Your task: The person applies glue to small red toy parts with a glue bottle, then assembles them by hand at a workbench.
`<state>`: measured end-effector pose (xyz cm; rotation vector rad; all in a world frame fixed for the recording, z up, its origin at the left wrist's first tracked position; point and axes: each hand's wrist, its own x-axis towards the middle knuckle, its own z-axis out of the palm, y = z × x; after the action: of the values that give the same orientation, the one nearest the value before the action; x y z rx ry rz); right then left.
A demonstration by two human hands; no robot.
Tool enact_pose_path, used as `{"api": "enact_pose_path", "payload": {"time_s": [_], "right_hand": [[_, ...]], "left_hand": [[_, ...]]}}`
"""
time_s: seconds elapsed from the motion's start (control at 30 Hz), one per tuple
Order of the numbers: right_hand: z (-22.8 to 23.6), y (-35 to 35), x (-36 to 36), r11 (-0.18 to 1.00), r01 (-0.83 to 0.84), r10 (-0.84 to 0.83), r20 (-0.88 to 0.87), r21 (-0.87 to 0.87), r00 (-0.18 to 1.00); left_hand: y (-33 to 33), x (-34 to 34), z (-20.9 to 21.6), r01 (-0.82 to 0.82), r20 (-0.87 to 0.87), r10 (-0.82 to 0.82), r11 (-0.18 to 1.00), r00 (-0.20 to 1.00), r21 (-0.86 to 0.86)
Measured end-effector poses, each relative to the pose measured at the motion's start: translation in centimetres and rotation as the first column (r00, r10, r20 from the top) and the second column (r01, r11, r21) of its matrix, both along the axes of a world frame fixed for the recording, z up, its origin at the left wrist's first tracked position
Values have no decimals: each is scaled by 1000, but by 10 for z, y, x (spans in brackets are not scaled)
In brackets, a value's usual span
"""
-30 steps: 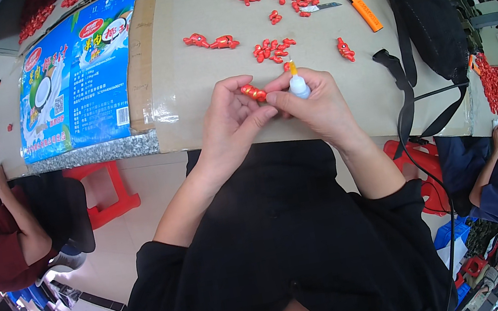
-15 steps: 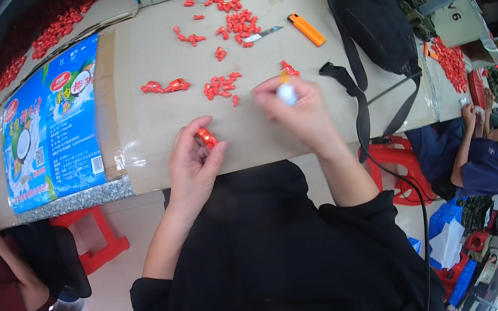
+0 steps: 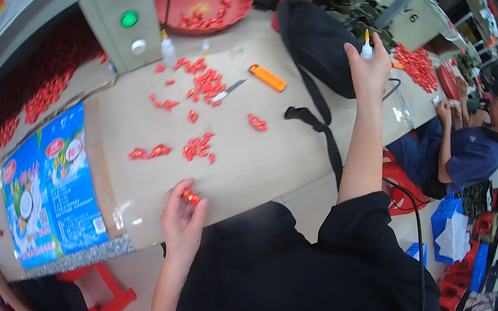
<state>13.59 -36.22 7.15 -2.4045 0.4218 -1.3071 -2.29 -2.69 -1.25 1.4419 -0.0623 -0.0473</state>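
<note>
My left hand (image 3: 180,223) is closed around a small shiny red piece with gold marks (image 3: 190,196), just over the table's front edge. Raised far to the right, my right hand (image 3: 371,72) grips a small white squeeze bottle with a yellow tip (image 3: 367,49), its tip pointing up. On the table lie a loose red piece (image 3: 257,122), a short row of red pieces (image 3: 150,152) and a small cluster of them (image 3: 198,146). A larger heap of red pieces (image 3: 208,84) sits further back, beside a knife blade (image 3: 229,90).
An orange cutter (image 3: 268,78) and a black bag (image 3: 319,45) with straps lie right of the heap. Behind stand another squeeze bottle (image 3: 168,49) and a red bowl (image 3: 240,5). A blue printed cardboard sheet (image 3: 50,189) covers the left. Co-workers sit at both sides.
My right hand has swung with the bottle from above the table near my left hand out to the far right. The head view has shifted, showing more of the table's back.
</note>
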Motion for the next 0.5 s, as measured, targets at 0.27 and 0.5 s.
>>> {"api": "enact_pose_path", "payload": {"time_s": [0.27,0.5], "right_hand": [[7,-29,3,984,173,-136,-453,41,881],[-1,-62,-9,989,79,-27,-379,122,925]], "left_hand": [[-1,-2,5,-47,-74,49,998,996,32],[2,-1,1,-53,-86,54,998,995,19]]}}
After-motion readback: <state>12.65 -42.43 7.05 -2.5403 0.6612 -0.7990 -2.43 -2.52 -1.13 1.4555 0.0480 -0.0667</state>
